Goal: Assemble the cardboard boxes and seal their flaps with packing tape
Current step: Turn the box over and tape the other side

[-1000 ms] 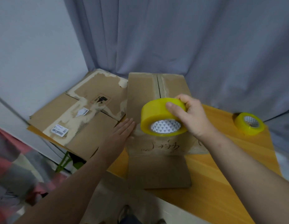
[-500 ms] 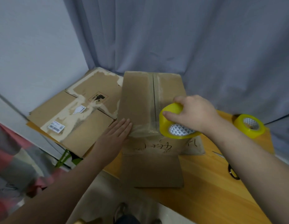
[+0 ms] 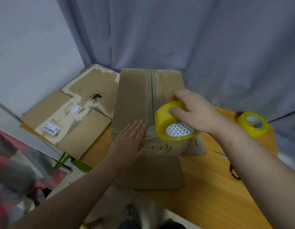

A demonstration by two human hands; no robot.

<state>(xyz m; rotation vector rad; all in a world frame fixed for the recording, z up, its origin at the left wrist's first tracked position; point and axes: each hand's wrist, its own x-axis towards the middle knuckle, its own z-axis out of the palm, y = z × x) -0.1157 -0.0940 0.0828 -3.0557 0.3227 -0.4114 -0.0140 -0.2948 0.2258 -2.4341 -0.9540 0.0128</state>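
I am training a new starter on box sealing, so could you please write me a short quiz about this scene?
1. True or false: the left hand lies flat, fingers straight, on the cardboard box.
2. Which hand has its grip on the tape roll at the box's seam? A) left B) right C) neither
3. How many yellow tape rolls are in view?

Key: 1 true. 2 B, the right hand. 3 two; the second roll stands on the table.
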